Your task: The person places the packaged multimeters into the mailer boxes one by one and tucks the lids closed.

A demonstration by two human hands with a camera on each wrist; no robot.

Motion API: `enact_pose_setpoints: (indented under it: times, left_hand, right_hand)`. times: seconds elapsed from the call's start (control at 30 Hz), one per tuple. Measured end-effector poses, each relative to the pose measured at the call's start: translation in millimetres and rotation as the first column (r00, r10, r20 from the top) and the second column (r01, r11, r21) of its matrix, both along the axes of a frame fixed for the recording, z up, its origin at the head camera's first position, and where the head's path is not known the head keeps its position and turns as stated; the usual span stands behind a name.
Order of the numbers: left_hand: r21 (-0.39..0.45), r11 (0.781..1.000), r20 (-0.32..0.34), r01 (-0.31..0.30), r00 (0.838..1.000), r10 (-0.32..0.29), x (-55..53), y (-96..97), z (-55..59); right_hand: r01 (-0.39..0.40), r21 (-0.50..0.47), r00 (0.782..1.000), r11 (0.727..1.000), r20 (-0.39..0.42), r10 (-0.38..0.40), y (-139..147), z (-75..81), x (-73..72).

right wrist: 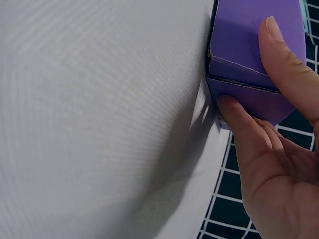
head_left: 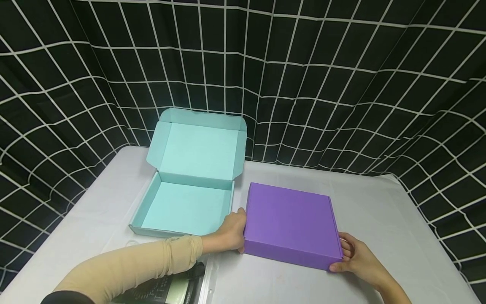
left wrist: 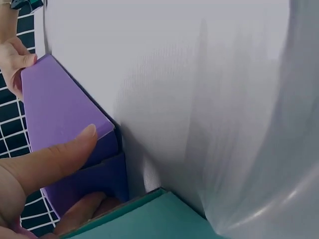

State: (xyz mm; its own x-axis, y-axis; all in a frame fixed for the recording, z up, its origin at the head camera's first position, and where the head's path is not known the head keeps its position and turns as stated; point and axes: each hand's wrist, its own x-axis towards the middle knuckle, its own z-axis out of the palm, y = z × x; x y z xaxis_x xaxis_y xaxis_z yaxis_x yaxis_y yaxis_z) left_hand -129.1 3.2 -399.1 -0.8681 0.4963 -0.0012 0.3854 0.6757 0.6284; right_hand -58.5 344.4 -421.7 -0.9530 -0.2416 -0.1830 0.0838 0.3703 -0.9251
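Observation:
A closed purple cardboard box (head_left: 292,221) lies flat on the white table, lid down, a little right of centre. At its left side is my left hand (head_left: 229,232); the left wrist view has the thumb (left wrist: 65,157) on the front face and the fingers (left wrist: 87,211) bent along the side. My right hand (head_left: 358,257) grips the front right corner, with its thumb (right wrist: 279,50) against the front and the fingers (right wrist: 246,132) at the right side. Left of the purple box stands a turquoise box (head_left: 190,207), its lid (head_left: 199,150) raised and nothing inside.
Under my left sleeve (head_left: 133,268), near the table's front edge, lies a clear plastic bag (head_left: 209,280) with a dark, printed item (head_left: 152,291) in it. A black curtain with a white grid (head_left: 288,84) hangs behind and beside the white table (head_left: 372,202).

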Motion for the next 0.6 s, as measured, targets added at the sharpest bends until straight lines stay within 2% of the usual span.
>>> enact_pose_setpoints:
  times: [0.27,0.6]
  left_hand:
    - [-0.018,0.999,-0.033,0.029,0.999,-0.030,-5.0,1.5,-0.8]
    - [-0.107,0.994,-0.085,0.036,0.995,-0.045,-6.5,3.2,2.4]
  right_hand:
    - [-0.008,0.005,1.000,1.000,-0.010,0.008,0.9,0.6,-1.1]
    - [-0.005,0.028,1.000,1.000,-0.021,0.006,-1.7,1.7,-1.2]
